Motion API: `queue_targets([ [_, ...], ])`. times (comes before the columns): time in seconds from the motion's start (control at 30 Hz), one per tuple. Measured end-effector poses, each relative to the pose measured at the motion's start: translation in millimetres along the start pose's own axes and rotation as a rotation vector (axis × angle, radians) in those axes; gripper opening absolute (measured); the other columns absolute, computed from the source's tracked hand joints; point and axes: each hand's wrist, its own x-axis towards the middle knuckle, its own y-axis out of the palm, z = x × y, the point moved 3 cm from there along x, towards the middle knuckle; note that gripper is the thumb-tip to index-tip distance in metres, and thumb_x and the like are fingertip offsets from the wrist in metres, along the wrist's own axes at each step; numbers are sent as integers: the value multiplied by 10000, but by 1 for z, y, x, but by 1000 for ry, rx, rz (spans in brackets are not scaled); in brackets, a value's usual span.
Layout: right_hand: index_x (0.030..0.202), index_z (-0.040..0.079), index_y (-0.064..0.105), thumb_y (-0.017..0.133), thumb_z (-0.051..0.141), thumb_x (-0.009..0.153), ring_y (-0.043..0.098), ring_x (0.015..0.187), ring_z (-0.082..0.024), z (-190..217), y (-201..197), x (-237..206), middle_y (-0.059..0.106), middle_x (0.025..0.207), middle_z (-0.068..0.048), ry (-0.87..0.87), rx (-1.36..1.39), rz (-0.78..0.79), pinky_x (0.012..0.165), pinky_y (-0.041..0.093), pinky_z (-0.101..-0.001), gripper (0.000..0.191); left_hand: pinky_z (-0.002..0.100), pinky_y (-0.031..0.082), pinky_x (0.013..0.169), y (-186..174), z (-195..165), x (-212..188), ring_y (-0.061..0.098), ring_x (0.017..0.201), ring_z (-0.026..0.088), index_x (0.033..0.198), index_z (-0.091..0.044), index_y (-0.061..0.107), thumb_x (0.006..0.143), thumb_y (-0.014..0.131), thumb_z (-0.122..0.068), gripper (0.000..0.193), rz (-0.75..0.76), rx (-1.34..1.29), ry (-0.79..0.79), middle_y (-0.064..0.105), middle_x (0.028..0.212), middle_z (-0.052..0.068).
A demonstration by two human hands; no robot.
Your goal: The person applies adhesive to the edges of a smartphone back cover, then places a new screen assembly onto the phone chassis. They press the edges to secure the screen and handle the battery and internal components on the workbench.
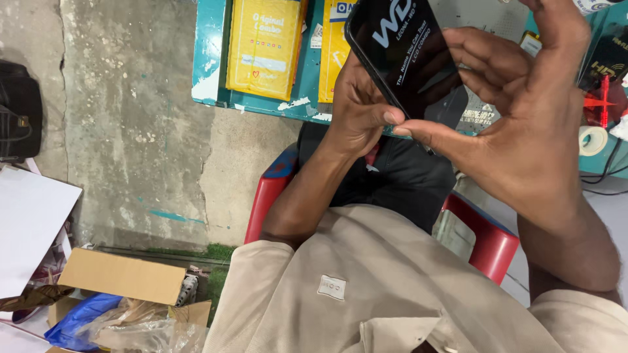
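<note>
I hold a flat black phone screen panel (409, 55) with white print on its film, tilted in front of me above my lap. My left hand (356, 108) grips its lower left edge, thumb and fingertip pinched at the bottom corner. My right hand (523, 124) wraps around the panel's right side, its index fingertip meeting the left thumb at the lower edge. The panel's right edge is partly hidden by my right fingers.
A teal workbench (209, 59) carries two yellow padded packets (265, 46), a roll of white tape (592, 139) and a red tool (605, 101). I sit on a red plastic chair (494, 245). An open cardboard box (124, 278) with plastic bags lies lower left on concrete floor.
</note>
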Motion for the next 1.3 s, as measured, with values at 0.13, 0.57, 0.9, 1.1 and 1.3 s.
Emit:
queue_targets([
  [0.13, 1535, 68, 81, 952, 97, 881, 653, 1364, -312, 0, -1, 0, 592, 1440, -254, -7, -9, 3, 1159, 588, -382, 1089, 402, 538, 1059, 1, -2, -1, 675, 1119, 237, 1598, -5, 293, 773, 926, 19, 1041, -31, 26, -9, 636, 1315, 186],
  [0.57, 1503, 36, 100, 940, 79, 890, 659, 1339, -308, 4, -1, 5, 598, 1430, -258, -27, -40, 8, 1137, 554, -378, 1041, 309, 569, 1010, -5, 0, -2, 725, 1035, 151, 1537, 26, 341, 819, 914, 51, 919, 8, 20, 22, 708, 1209, 135],
  [0.9, 1506, 15, 123, 919, 70, 872, 672, 1316, -311, 7, -1, 8, 625, 1389, -258, -41, -47, -1, 1121, 537, -375, 1018, 357, 562, 1072, -9, 4, -2, 730, 1088, 171, 1481, 15, 375, 806, 915, 8, 865, 6, -9, 16, 724, 1175, 123],
  [1.1, 1508, 16, 126, 926, 86, 889, 674, 1308, -309, 8, 0, 10, 627, 1379, -256, -54, -61, -1, 1124, 531, -377, 1014, 390, 531, 1119, -8, 2, -2, 716, 1096, 206, 1478, 44, 395, 826, 909, 43, 830, 13, -11, 3, 726, 1175, 160],
  [1.3, 1503, 1, 103, 926, 84, 873, 685, 1283, -316, 11, 0, 11, 628, 1365, -270, -44, -84, -12, 1114, 533, -370, 1039, 392, 500, 1169, -1, -4, 3, 680, 1223, 216, 1426, 55, 472, 754, 934, 7, 818, -6, -48, -16, 706, 1277, 136],
])
